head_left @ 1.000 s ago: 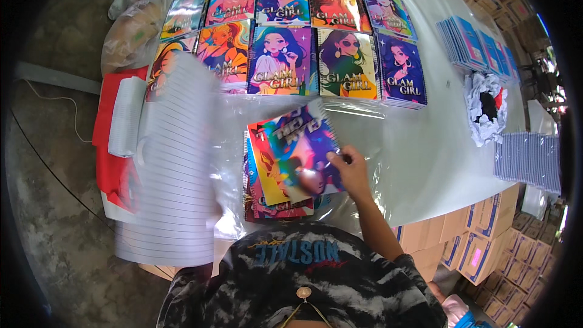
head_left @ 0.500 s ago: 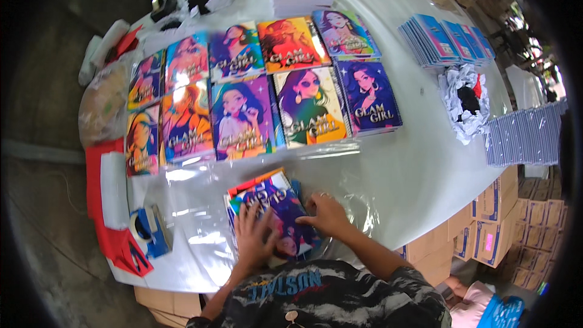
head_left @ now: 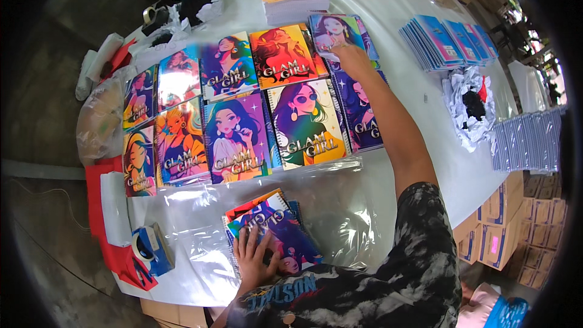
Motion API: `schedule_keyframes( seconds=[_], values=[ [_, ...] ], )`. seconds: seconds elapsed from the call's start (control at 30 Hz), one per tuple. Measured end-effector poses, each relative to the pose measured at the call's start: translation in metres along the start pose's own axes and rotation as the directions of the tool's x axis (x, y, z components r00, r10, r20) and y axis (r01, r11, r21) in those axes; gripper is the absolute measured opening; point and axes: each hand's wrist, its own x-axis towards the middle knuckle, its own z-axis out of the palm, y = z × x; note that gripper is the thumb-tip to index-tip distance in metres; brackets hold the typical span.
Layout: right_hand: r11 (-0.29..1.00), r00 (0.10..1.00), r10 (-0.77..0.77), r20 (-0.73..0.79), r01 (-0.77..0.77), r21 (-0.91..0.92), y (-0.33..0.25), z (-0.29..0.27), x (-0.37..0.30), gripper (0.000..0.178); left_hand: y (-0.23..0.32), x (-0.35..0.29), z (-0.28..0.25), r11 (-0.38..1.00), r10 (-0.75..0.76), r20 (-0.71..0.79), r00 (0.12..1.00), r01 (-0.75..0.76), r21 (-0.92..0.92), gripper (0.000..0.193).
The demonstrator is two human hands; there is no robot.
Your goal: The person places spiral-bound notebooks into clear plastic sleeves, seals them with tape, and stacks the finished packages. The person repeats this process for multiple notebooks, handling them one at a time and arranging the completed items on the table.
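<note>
My left hand rests with fingers spread on a small fanned pile of spiral notebooks at the table's front. The pile's top notebook has a purple cover and faces upside down to me. My right arm stretches across the table. At the far right of the laid-out rows, my right hand has its fingers closed at the lower edge of a pastel-covered notebook. Its fingertips are partly hidden. Below it, a dark purple notebook is partly covered by my forearm. A white-covered notebook lies to its left.
Clear plastic sheeting lies around the pile. A tape dispenser stands at the left edge. A thick notebook stack sits at the back, near another person's hands. Blue notebooks and crumpled paper are on the right; cartons stand beyond the table edge.
My right hand has left the front pile and reached forward to the pastel notebook in the far row. My left hand stays on the pile. The view has shifted slightly.
</note>
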Motion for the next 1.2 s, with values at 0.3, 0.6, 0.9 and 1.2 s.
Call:
schedule_keyframes(
  seconds=[0.3, 0.6, 0.9, 1.2],
  values=[
    [0.615, 0.773, -0.399, -0.494, 0.625, 0.481, -0.243, -0.192, -0.207, 0.033, 0.021, 0.023, -0.126, 0.960, 0.254, -0.646, 0.720, -0.270, 0.075, 0.081],
    [0.136, 0.740, 0.236, 0.631, -0.668, 0.732, -0.243, 0.015, -0.342, 0.077, -0.041, -0.060, -0.004, 0.705, -0.659, -0.160, 0.735, 0.528, -0.474, 0.080],
    [0.108, 0.768, 0.335, 0.547, -0.608, 0.787, -0.312, -0.030, -0.337, 0.072, -0.055, -0.066, -0.003, 0.403, -0.541, 0.191, 0.819, 0.452, -0.796, 0.084],
    [-0.012, 0.997, 0.075, 0.015, -0.014, 1.000, -0.318, -0.083, -0.392, 0.109, -0.044, -0.118, -0.086, 0.421, 0.028, 0.035, 0.999, 0.020, -0.907, 0.116]
  ],
)
